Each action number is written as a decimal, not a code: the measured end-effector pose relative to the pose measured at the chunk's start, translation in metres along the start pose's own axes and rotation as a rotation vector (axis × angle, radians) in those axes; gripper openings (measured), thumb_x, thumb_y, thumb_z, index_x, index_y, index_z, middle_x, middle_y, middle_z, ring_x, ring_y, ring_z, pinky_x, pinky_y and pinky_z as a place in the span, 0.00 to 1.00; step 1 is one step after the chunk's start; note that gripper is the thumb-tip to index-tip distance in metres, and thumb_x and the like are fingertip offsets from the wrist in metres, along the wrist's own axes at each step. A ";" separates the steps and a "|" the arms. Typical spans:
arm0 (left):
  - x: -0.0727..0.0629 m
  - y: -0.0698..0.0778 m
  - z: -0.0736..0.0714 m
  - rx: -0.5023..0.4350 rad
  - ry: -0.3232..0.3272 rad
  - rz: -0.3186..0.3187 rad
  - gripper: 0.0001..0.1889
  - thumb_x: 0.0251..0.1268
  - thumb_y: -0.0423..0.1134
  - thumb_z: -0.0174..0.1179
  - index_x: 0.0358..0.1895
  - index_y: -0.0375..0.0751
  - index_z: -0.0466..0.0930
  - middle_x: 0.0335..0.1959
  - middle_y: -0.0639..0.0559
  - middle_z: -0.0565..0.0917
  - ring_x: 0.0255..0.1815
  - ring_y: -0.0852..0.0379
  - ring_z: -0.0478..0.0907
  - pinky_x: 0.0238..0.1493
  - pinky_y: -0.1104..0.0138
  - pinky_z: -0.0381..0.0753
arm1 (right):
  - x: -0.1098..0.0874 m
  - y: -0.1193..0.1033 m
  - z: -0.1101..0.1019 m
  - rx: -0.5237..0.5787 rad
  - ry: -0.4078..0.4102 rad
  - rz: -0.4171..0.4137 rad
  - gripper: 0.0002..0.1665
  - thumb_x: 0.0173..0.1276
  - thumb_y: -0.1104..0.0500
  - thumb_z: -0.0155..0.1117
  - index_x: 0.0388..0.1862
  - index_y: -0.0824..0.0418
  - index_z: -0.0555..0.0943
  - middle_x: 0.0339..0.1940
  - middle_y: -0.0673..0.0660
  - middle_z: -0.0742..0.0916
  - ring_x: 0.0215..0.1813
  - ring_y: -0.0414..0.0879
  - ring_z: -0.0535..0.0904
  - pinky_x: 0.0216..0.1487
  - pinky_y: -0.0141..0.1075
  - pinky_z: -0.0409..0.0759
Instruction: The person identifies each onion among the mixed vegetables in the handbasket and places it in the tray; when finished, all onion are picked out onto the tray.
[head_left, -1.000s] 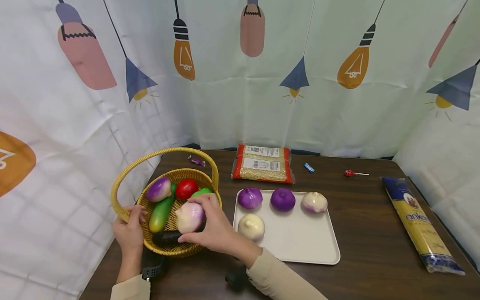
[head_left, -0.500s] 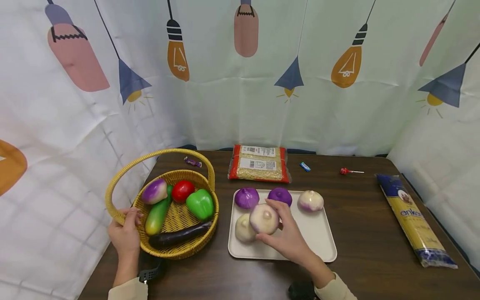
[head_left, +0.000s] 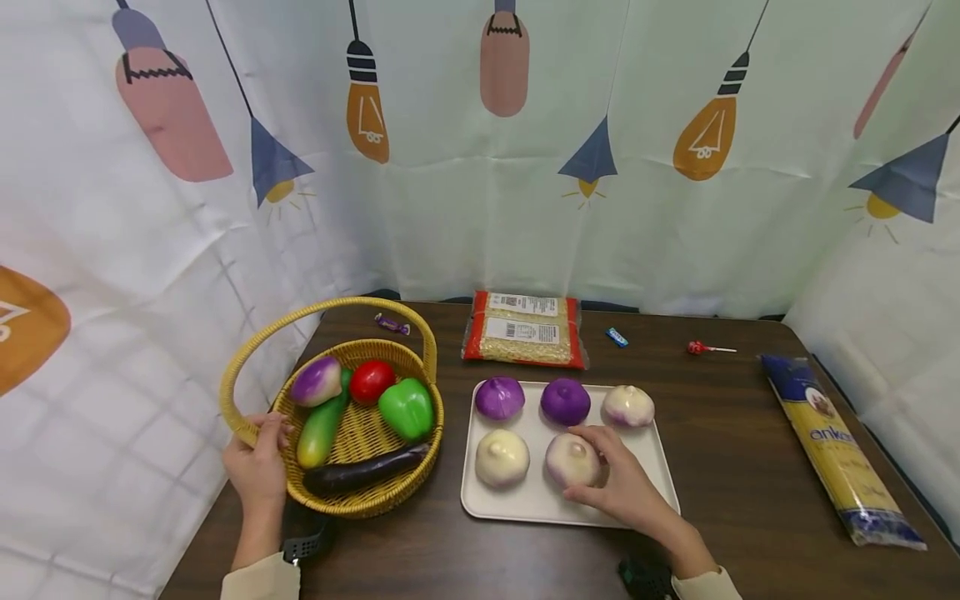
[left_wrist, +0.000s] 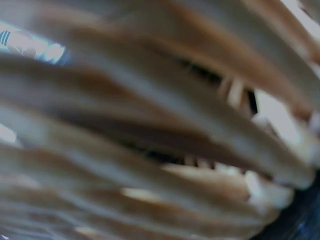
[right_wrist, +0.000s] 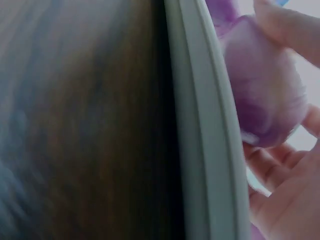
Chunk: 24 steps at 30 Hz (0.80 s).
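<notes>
My left hand (head_left: 257,471) grips the base of the handle (head_left: 227,383) of a yellow wicker basket (head_left: 360,433). Inside the basket lie a purple-white vegetable (head_left: 317,381), a red tomato (head_left: 372,381), a green bell pepper (head_left: 407,409), a cucumber (head_left: 324,429) and a dark eggplant (head_left: 363,469). On the white tray (head_left: 547,507), my right hand (head_left: 628,485) holds a purple-white onion (head_left: 570,460) between thumb and fingers, beside a cream onion (head_left: 502,458). Behind them sit two purple onions (head_left: 499,398) and another purple-white one (head_left: 628,406). The left wrist view shows blurred wicker (left_wrist: 165,95) close up.
A red-edged bag of grain (head_left: 523,329) lies behind the tray. A purple-wrapped candy (head_left: 392,324), a blue-wrapped candy (head_left: 617,337) and a red lollipop (head_left: 697,347) lie near the back. A long pasta pack (head_left: 840,450) lies along the right side.
My right hand has carried the purple-white onion out of the basket, rightward, and down onto the tray beside the cream onion. My left hand has stayed at the basket handle.
</notes>
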<state>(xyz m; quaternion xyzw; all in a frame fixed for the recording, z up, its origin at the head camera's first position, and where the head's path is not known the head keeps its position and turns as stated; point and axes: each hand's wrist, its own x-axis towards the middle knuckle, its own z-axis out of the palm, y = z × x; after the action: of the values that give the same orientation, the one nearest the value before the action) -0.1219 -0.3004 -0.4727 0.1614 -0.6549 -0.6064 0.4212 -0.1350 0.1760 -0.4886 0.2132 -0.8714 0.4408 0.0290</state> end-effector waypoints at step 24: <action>-0.008 0.027 0.004 -0.017 -0.028 -0.002 0.12 0.66 0.26 0.55 0.31 0.14 0.73 0.16 0.49 0.78 0.19 0.61 0.75 0.27 0.76 0.73 | 0.028 -0.062 -0.007 -0.059 0.010 -0.169 0.31 0.60 0.54 0.74 0.62 0.52 0.76 0.62 0.48 0.78 0.65 0.44 0.72 0.62 0.44 0.72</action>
<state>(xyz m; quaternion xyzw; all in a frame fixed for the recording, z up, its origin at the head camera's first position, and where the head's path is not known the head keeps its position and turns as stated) -0.1122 -0.2859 -0.4504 0.1499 -0.6552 -0.6146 0.4130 -0.1364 0.1398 -0.4303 0.2830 -0.8626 0.4122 0.0769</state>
